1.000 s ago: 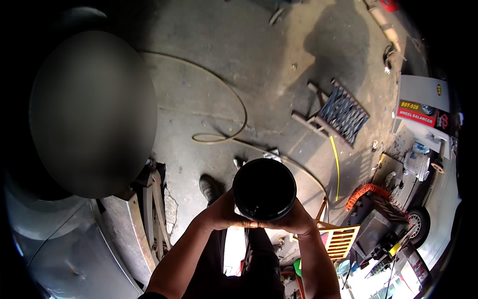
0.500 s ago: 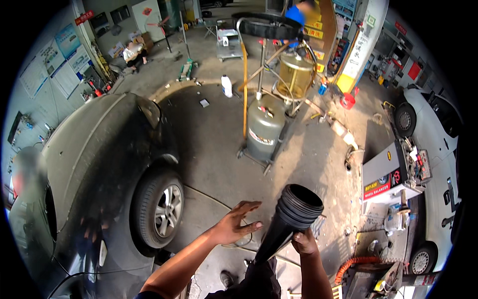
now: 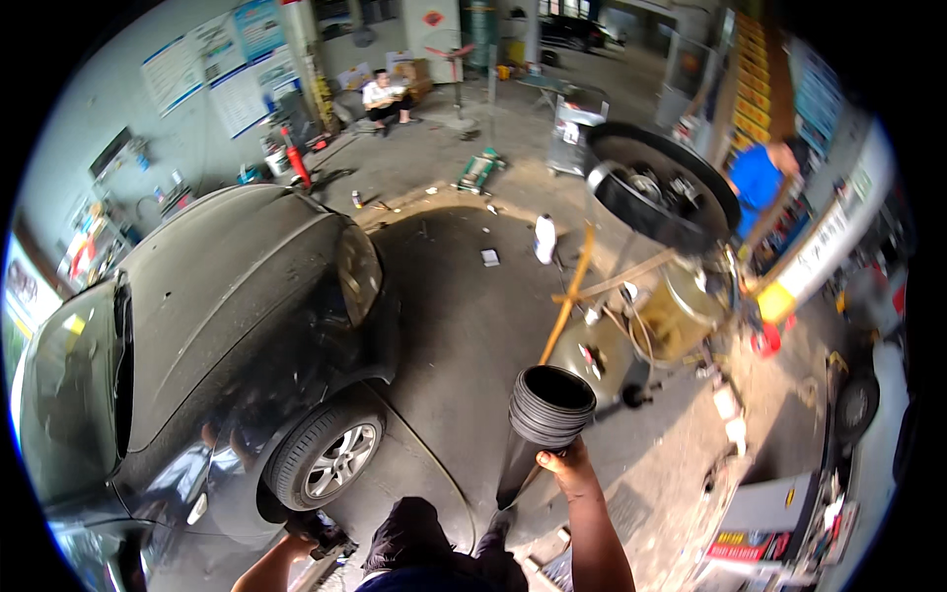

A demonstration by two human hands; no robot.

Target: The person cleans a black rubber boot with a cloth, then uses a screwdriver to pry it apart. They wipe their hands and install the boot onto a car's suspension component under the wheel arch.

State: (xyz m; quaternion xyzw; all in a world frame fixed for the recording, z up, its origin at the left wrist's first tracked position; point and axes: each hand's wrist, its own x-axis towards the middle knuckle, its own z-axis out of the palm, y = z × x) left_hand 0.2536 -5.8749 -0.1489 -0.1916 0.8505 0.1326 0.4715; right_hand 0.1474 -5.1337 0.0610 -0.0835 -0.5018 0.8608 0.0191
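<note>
My right hand (image 3: pixel 570 472) grips a black air intake hose (image 3: pixel 552 426) from its right side, just below the ribbed collar. The hose's wide round mouth tilts up, and its narrower body runs down toward my foot. Low on the left, my left hand (image 3: pixel 292 549) is beside a dark object (image 3: pixel 326 533) below the car's front wheel (image 3: pixel 340 456). Its fingers are mostly hidden, and whether they hold that object is unclear. The dark, dusty car (image 3: pixel 227 306) fills the left side.
An oil drainer (image 3: pixel 592 350) with a broad black pan (image 3: pixel 631 212) stands ahead right. A thin hose (image 3: pixel 424 444) crosses the floor. A white bottle (image 3: pixel 545 240) and a green floor jack (image 3: pixel 479 170) are farther off. One person (image 3: pixel 756 183) wears blue; another (image 3: pixel 383 97) sits.
My left hand has moved from beside the intake hose down to the dark object by the wheel. My right hand still holds the hose. The view has swung left.
</note>
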